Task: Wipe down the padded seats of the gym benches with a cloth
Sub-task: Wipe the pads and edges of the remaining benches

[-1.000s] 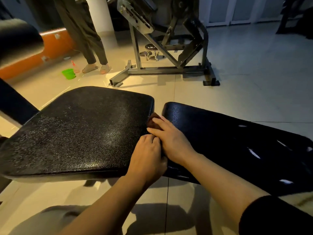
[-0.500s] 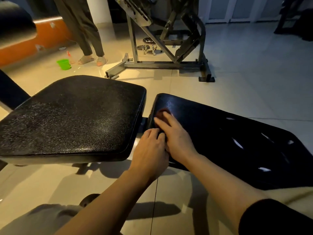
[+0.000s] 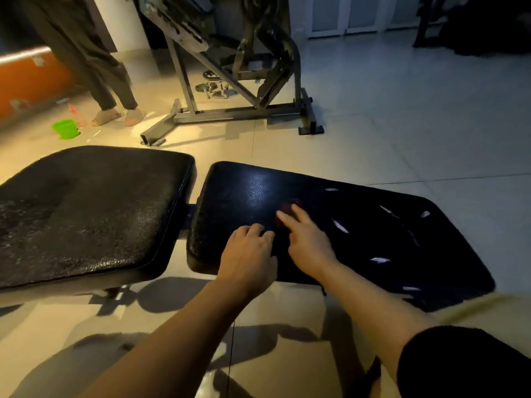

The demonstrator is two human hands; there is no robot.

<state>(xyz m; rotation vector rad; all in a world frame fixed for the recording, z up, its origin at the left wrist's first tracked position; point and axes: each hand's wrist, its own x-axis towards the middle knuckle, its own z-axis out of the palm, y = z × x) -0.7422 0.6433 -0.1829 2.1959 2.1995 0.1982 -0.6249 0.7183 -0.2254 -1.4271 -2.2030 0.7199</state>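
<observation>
While right hand presses cloth, seat pad

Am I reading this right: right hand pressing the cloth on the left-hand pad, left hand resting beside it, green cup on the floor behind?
Not quite. In the head view the right hand presses the cloth on the right-hand pad, not the left-hand pad. The left hand does rest beside it, and the green cup is on the floor behind.
</observation>
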